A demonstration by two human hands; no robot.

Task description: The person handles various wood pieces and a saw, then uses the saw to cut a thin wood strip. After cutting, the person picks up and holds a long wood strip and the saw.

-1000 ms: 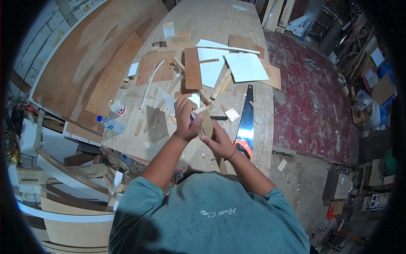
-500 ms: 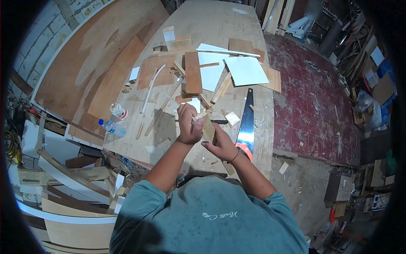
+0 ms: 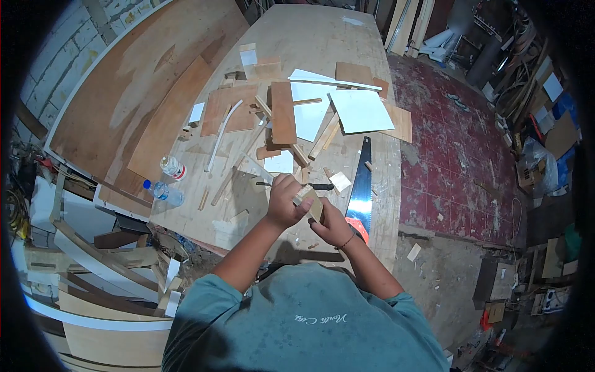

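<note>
Over the front part of the wooden table (image 3: 310,37), my left hand (image 3: 286,203) is closed round the upper left end of a small wooden block (image 3: 316,207). My right hand (image 3: 333,225) holds the same block from its lower right side, near the end. Behind my hands lies a black-handled tool (image 3: 321,186), partly hidden by them. A handsaw (image 3: 361,186) with an orange handle rests to the right of my right hand. A pale square offcut (image 3: 339,181) lies between the saw and my hands.
White panels (image 3: 361,111), a brown board (image 3: 284,113) and several wood strips lie farther back. A plastic bottle (image 3: 167,193) and a jar (image 3: 173,167) stand at the left edge. Large plywood sheets (image 3: 124,105) lean on the left; red floor (image 3: 458,155) is at the right.
Both hands have moved slightly nearer my body and to the right with the block. The block is now turned, its end face showing more. The camera view has shifted slightly.
</note>
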